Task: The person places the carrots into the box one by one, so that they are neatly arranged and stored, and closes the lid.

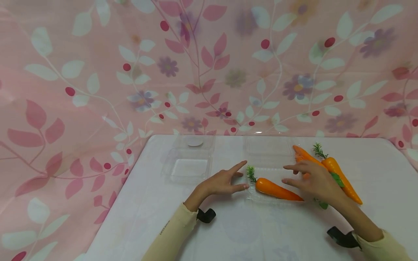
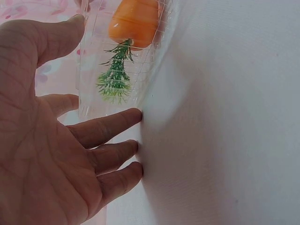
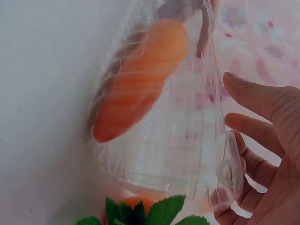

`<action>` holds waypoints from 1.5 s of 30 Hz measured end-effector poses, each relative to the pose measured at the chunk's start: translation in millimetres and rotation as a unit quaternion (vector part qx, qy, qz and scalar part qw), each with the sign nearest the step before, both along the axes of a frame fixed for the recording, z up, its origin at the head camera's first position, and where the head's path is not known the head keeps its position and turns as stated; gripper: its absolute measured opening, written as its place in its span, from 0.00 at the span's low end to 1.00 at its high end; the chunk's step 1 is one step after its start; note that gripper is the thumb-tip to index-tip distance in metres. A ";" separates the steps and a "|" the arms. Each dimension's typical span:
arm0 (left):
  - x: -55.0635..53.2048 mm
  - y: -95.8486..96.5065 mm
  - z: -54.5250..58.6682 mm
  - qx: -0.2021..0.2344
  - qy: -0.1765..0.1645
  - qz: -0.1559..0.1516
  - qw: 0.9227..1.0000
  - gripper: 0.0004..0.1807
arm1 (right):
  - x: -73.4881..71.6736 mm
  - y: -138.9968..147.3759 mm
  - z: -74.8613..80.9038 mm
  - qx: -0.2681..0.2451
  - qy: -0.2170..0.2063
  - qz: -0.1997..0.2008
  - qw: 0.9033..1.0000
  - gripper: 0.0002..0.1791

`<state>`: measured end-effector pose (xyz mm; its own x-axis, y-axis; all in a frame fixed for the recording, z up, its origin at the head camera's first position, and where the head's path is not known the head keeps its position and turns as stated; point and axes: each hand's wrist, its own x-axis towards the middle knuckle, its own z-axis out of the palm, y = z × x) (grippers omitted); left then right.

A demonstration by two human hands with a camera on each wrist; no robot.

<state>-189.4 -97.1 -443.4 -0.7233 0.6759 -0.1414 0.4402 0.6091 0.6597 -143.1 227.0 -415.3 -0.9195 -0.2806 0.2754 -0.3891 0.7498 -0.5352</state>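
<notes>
An orange toy carrot [image 1: 275, 189] with a green sprig lies in a clear plastic clamshell box [image 1: 269, 172], whose lid is folded back. At the box's left end is my left hand [image 1: 220, 183], fingers spread; in the left wrist view the thumb [image 2: 63, 37] is at the rim and other fingertips reach the white cloth. My right hand [image 1: 315, 179] hovers by the right end, fingers loosely bent and holding nothing. The right wrist view shows the carrot [image 3: 140, 84] through the box wall, with the fingers close to the rim; contact is unclear.
More carrots lie to the right, one with a feathery sprig [image 1: 343, 177] and another [image 1: 303, 154] partly behind my right hand. Green leaves [image 1: 321, 204] show under that wrist. A second clear box [image 1: 189, 168] stands open at left. A floral curtain [image 1: 209, 72] backs the white table [image 1: 130, 224].
</notes>
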 end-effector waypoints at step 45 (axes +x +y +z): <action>1.1 0.4 2.4 -0.005 -0.006 0.008 1.000 0.46 | -2.1 89.0 -10.1 0.003 -0.006 -0.110 0.994 0.27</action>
<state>-188.3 -96.7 -441.0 -0.7324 0.6625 -0.1568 0.4223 0.6228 0.6587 -145.2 316.0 -425.3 -0.9621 -0.0748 0.2622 -0.2092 0.8194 -0.5337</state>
